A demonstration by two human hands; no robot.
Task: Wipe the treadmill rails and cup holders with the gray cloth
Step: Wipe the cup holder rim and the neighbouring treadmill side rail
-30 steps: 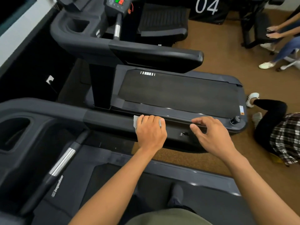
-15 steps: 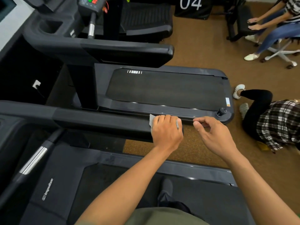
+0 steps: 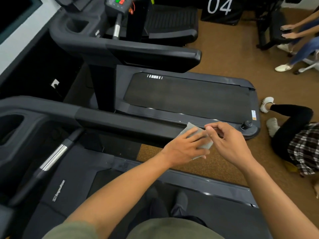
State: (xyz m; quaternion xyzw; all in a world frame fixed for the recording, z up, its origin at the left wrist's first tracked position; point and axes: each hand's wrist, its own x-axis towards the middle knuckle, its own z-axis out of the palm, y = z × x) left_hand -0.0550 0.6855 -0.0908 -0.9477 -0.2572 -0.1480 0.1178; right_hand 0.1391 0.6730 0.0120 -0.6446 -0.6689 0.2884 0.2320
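The gray cloth (image 3: 191,129) is at the right end of the dark handrail (image 3: 120,122) of the treadmill I stand on. My left hand (image 3: 183,148) lies over the cloth and holds it, fingers spread across its top. My right hand (image 3: 229,144) is just to the right, with thumb and forefinger pinched on the cloth's far edge. Most of the cloth is hidden under my left hand. A cup holder (image 3: 10,126) is sunk into the console at the far left.
A second treadmill (image 3: 186,94) stands parallel beyond the rail, across a strip of brown floor (image 3: 151,152). A person in a plaid shirt (image 3: 303,147) sits on the floor at right. Another person's legs and a chair (image 3: 300,52) are at the top right.
My left hand slid the cloth rightwards along the rail to its end. My right hand came off the rail and closed in on the cloth's edge.
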